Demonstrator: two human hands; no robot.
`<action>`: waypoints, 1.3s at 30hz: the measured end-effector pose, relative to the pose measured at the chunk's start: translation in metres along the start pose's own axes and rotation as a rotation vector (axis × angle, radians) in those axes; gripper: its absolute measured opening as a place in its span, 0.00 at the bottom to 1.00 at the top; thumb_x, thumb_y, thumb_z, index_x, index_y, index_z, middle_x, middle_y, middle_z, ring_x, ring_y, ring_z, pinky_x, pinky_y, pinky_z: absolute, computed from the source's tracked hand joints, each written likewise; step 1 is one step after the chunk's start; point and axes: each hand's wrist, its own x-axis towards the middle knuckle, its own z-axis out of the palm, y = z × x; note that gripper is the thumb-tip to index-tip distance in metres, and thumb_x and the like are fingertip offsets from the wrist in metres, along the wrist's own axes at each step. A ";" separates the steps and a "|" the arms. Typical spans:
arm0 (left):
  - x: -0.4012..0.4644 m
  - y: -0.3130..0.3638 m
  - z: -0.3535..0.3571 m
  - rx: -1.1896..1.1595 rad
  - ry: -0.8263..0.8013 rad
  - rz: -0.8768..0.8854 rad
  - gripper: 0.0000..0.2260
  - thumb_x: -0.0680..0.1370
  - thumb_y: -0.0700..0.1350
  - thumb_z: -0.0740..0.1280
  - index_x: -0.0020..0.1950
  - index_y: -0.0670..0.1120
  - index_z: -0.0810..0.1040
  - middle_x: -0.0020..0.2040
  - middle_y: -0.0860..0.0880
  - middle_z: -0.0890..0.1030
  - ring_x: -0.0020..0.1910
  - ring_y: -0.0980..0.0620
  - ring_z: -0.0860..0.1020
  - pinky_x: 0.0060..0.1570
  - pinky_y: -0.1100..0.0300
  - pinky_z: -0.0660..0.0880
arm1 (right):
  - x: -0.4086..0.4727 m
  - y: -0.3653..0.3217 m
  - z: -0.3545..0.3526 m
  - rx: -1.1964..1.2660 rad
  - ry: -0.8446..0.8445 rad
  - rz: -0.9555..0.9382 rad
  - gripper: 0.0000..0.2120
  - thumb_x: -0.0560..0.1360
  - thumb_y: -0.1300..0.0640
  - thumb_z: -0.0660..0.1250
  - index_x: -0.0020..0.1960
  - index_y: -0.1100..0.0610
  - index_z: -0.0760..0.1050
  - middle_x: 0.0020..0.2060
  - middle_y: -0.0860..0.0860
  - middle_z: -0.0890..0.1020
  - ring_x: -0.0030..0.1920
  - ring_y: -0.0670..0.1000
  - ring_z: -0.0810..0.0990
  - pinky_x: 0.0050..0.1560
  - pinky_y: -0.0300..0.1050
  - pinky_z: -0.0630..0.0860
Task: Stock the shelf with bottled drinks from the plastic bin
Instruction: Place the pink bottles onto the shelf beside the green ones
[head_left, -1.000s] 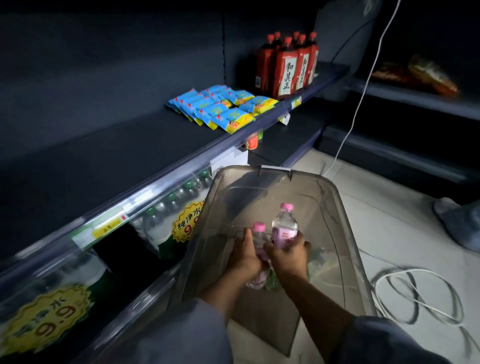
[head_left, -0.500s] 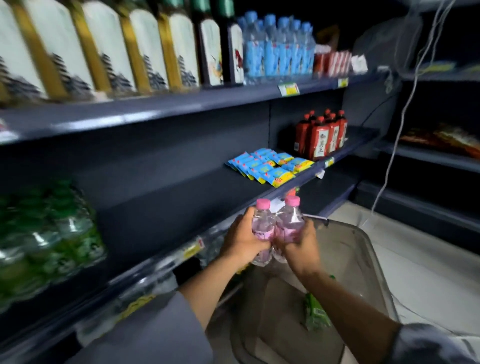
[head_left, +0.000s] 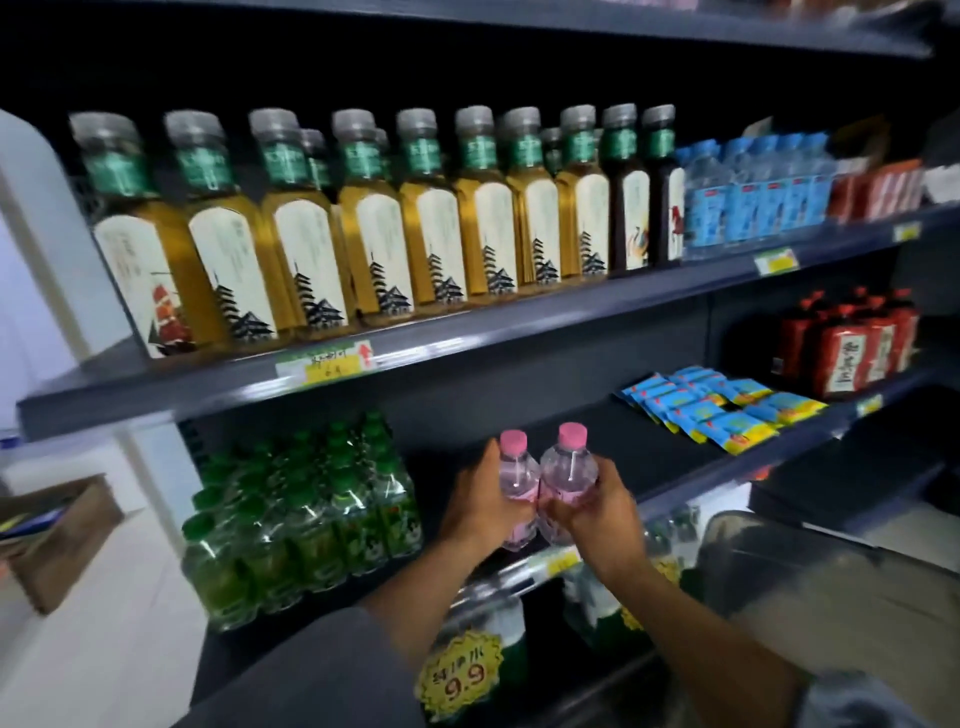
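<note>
Two small clear bottles with pink caps and pink labels are held upright side by side at the front edge of the middle shelf (head_left: 691, 473). My left hand (head_left: 480, 506) grips the left bottle (head_left: 515, 475). My right hand (head_left: 597, 512) grips the right bottle (head_left: 570, 470). The two bottles touch each other. The grey plastic bin (head_left: 831, 577) shows at the lower right, blurred, its inside hidden.
A shrink-wrapped pack of green-capped bottles (head_left: 306, 519) stands left of my hands on the same shelf. Blue snack packets (head_left: 722, 410) and red bottles (head_left: 852, 348) lie further right. Tea bottles (head_left: 395, 223) fill the shelf above. A cardboard box (head_left: 57, 535) sits on the floor at left.
Both hands lifted the two pink-capped bottles out of the bin and up to the middle shelf. My view swung up and left from the bin to the shelves.
</note>
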 end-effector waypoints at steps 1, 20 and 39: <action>0.002 -0.005 -0.004 0.013 0.005 -0.014 0.30 0.63 0.50 0.81 0.60 0.54 0.72 0.53 0.55 0.83 0.50 0.54 0.82 0.49 0.60 0.77 | 0.003 0.001 0.007 -0.023 -0.014 0.000 0.32 0.63 0.50 0.81 0.61 0.41 0.70 0.51 0.45 0.83 0.55 0.56 0.80 0.54 0.54 0.78; 0.090 -0.085 0.027 0.171 0.163 -0.337 0.21 0.75 0.44 0.72 0.67 0.48 0.73 0.66 0.42 0.74 0.62 0.39 0.78 0.62 0.49 0.75 | 0.049 0.041 0.104 -0.081 -0.180 -0.001 0.27 0.62 0.55 0.79 0.57 0.52 0.72 0.48 0.51 0.84 0.48 0.55 0.82 0.45 0.49 0.80; 0.239 -0.169 0.027 0.003 0.313 -0.555 0.30 0.68 0.55 0.69 0.70 0.52 0.74 0.68 0.44 0.77 0.66 0.40 0.76 0.67 0.46 0.73 | 0.114 0.059 0.190 -0.213 -0.172 -0.069 0.32 0.74 0.48 0.72 0.69 0.63 0.64 0.62 0.60 0.73 0.61 0.63 0.73 0.62 0.54 0.70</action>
